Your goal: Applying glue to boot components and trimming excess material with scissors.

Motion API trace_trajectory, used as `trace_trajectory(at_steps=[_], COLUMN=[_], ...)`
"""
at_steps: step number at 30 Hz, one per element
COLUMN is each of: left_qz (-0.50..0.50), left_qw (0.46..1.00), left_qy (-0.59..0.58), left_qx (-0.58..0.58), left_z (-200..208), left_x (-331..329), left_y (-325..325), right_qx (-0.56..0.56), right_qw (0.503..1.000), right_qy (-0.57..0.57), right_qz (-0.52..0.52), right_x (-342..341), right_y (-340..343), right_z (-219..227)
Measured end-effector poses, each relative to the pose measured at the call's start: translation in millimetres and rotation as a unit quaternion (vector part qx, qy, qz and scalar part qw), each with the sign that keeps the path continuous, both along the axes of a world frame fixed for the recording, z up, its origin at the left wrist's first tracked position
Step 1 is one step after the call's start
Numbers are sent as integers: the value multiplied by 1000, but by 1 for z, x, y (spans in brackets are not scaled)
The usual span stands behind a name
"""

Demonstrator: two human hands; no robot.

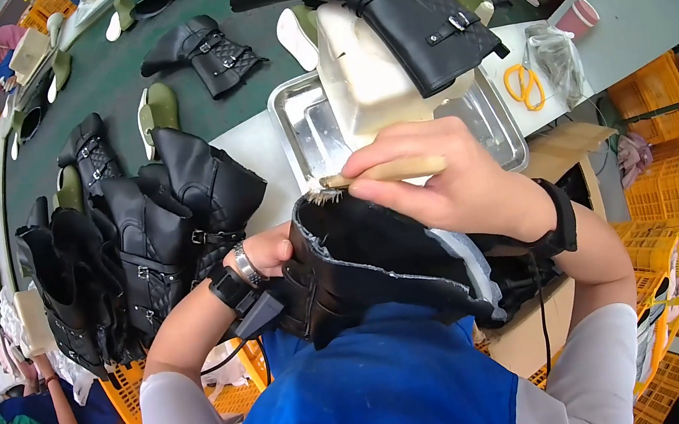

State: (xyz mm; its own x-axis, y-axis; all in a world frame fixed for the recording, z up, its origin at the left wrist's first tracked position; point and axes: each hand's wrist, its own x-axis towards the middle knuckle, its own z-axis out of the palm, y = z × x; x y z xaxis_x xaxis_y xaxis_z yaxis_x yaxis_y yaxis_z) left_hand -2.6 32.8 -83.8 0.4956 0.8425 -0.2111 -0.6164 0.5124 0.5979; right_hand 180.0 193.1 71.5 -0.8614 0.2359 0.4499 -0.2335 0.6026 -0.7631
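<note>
Black boot (386,245) at frame centre, brushing apparently unfinished
Right hand (452,178) grips brush (396,169); left hand (268,250), grip unclear; other boots (147,246) mid-left.

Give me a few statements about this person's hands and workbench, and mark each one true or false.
1. The right hand holds a brush. True.
2. The left hand also holds a brush. False: it is at the side of the nearest boot.
3. The brush's bristles are by the nearest boot's open edge. True.
4. A large black boot lies across the white block. True.
5. The orange-handled scissors lie inside the metal tray. False: the scissors lie outside the tray, to its right.
</note>
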Motion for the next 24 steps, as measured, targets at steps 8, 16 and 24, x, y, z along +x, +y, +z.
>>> trace_trajectory(at_steps=[8,16,24], left_qz=[-23,-24,-36], left_qw=[996,999,996], left_qy=[83,38,53], left_qx=[-16,-9,54], left_z=[28,39,29], left_x=[2,4,2], left_y=[0,3,-4], right_qx=[173,171,137], right_qw=[980,968,963], right_qy=[-96,-179,-231], right_qz=[-25,-24,-18], right_x=[8,24,39], right_y=[-4,-1,5], right_z=[9,19,26])
